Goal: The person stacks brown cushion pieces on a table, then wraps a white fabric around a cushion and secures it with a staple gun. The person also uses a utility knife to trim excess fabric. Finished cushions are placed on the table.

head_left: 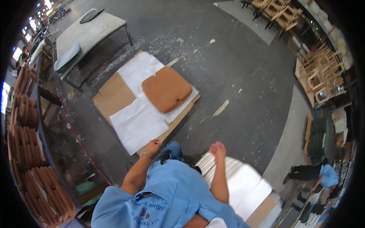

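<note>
My left hand (pixel 153 146) is low beside the near edge of a white padding sheet (pixel 140 119), its fingers loosely bent and no object visible in them. My right hand (pixel 218 150) hovers by a stack of white foam sheets (pixel 243 182) on my right; its fingers are half curled and look free. Ahead of me, an orange-brown cushion (pixel 167 89) with rounded corners lies over white sheets. Under these is flat brown cardboard (pixel 116 91) on the floor.
A worn table (pixel 91 28) stands at the far left, holding a greenish pad (pixel 68 57). Brown cushions (pixel 28 148) fill a rack on my left. Wooden chair frames (pixel 323 72) are piled at the right. A person in blue (pixel 327 176) is at the lower right. Scraps litter the floor.
</note>
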The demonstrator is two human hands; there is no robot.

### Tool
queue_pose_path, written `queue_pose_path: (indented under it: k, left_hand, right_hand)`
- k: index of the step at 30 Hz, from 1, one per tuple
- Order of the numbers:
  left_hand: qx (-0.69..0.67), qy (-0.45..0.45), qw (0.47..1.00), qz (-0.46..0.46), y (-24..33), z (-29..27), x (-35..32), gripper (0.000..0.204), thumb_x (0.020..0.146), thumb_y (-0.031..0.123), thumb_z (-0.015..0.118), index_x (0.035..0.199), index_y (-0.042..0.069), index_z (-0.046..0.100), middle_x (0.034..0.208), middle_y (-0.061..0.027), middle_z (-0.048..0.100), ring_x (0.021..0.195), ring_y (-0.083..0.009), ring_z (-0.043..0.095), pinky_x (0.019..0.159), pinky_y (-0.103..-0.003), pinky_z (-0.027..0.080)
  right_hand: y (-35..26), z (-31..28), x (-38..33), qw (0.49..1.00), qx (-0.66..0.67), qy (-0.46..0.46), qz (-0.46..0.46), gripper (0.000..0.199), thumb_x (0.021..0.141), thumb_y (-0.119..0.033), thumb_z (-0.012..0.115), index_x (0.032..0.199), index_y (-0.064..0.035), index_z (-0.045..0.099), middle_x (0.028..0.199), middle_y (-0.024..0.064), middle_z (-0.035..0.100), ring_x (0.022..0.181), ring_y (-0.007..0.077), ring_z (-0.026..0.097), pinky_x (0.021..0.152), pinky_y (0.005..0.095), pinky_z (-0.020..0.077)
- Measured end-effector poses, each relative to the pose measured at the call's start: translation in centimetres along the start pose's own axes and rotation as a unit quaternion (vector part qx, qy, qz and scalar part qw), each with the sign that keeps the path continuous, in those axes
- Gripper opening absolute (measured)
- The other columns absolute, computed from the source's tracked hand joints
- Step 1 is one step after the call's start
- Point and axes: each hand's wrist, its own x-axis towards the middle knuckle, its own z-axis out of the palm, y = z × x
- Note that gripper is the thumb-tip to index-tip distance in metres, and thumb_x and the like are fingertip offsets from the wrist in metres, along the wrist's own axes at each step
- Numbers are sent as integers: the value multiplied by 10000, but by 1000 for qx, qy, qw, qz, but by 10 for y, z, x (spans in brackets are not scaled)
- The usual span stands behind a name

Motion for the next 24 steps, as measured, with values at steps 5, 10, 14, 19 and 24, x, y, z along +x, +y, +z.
queue_pose_path:
  k: [5, 10, 14, 19, 24]
  left_hand:
    - [20, -23, 998, -47, 128, 59, 52, 532, 889, 253, 766, 1326, -24, 643, 1032, -163, 753, 808, -194, 723, 744, -326, 579]
    - [140, 26, 990, 3, 121, 129, 134, 395, 842, 370, 741, 1092, 67, 777, 1014, -156, 770, 916, -308, 743, 876, -394, 572]
    - [10, 25, 995, -100, 157, 124, 212, 483, 842, 417, 727, 1153, 49, 760, 1203, -224, 718, 1146, -369, 682, 1020, -449, 512]
    - [-206, 125, 969, -48, 258, 89, 244, 485, 938, 271, 708, 1328, -9, 642, 1103, -141, 752, 850, -214, 742, 749, -337, 584]
    - [-496, 208, 825, -176, 317, 83, 280, 436, 979, 224, 682, 1353, 14, 600, 1128, -130, 721, 842, -162, 701, 635, -262, 548]
  right_hand:
    - [-35, -8, 42, 996, -28, -22, 78, 297, 1003, -179, 634, 1281, -90, 584, 1079, 123, 700, 885, 242, 693, 770, 407, 596]
    - [-99, 6, 128, 988, -120, -9, 96, 296, 1011, -200, 631, 1284, -97, 579, 1088, 115, 690, 899, 238, 686, 767, 412, 594]
    - [-161, 27, 204, 977, -186, -19, 103, 283, 1012, -194, 625, 1276, -105, 576, 1081, 99, 684, 902, 235, 676, 763, 407, 592]
    - [-257, 121, 306, 955, -273, -81, 82, 286, 1008, -206, 639, 1268, -103, 581, 1082, 86, 681, 890, 218, 672, 763, 389, 589]
    - [-328, 254, 428, 879, -436, -188, 43, 306, 997, -191, 653, 1279, -87, 594, 1081, 82, 691, 877, 182, 682, 731, 335, 583]
